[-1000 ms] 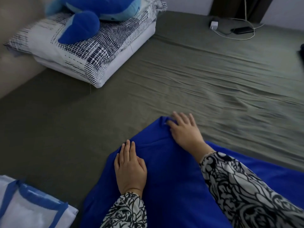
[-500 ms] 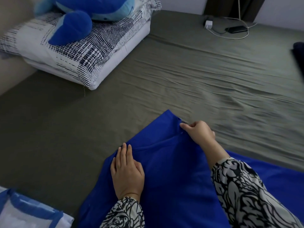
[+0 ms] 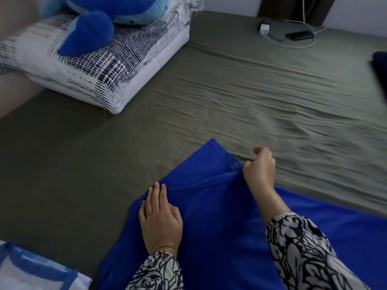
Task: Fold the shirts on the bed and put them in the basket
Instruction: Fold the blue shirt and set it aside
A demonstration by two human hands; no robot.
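- The blue shirt (image 3: 219, 216) lies on the bed (image 3: 209, 101), on the near side of the pillow (image 3: 104, 65); the basket (image 3: 31, 271) sits left of the shirt
- left hand (image 3: 160, 218) pressed flat, fingers together, on the shirt
- right hand (image 3: 259, 168) pinches its far fold
- Risk: tugging may skew the fold if the flat hand slips

No readable text or labels, as far as visible.
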